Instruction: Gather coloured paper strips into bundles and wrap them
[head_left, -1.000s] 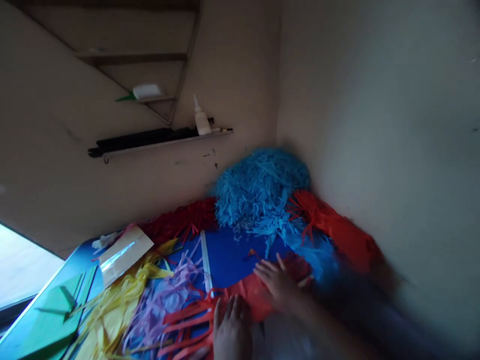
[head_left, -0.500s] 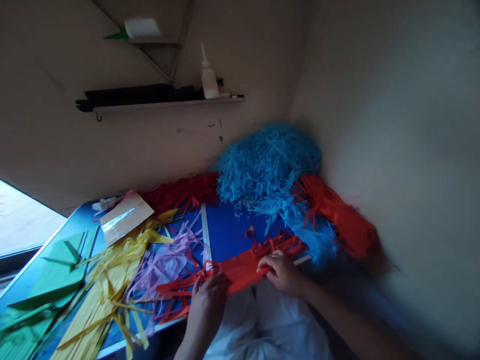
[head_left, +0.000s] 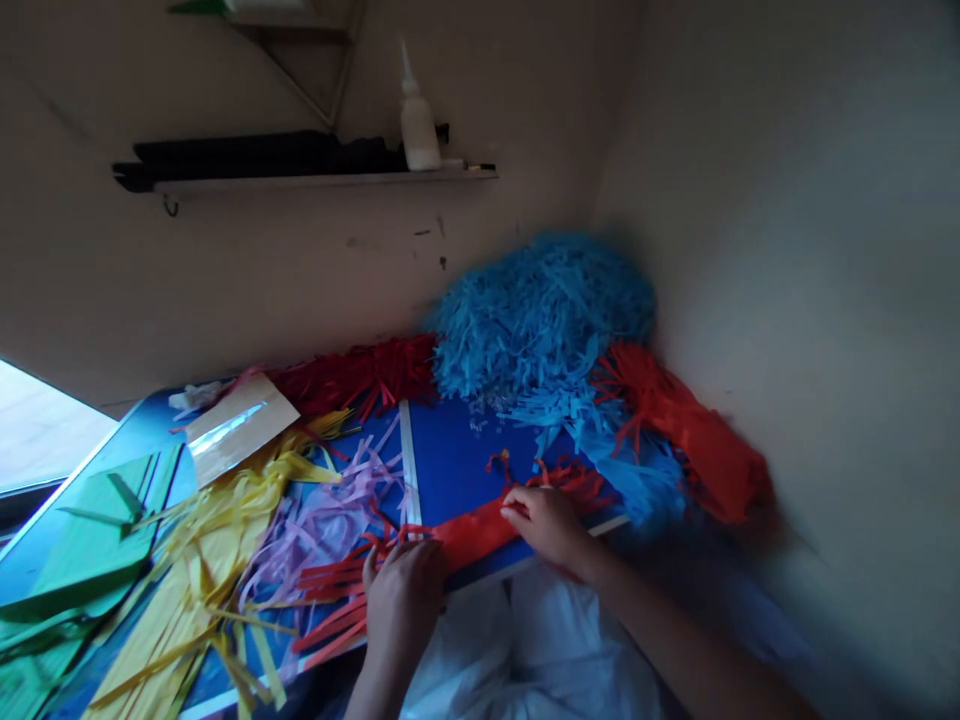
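The red paper (head_left: 480,530) is lying on the table (head_left: 457,450) close to its front edge, its cut strips fanning out at both ends. The left hand (head_left: 409,585) is resting over its left part with fingers bent; the right hand (head_left: 551,525) is half closing, fingertips touching the band. Whether either is pinching, I cannot tell. Thin strips could be tearing if the hands were pulling apart unevenly; the left fringe could be snagging in the lilac strips (head_left: 322,525) it is meeting. Farther back, the blue heap (head_left: 547,310) is posing little risk. Compared with half a second ago, the band is looking narrower, and bare table is now showing between it and the front edge.
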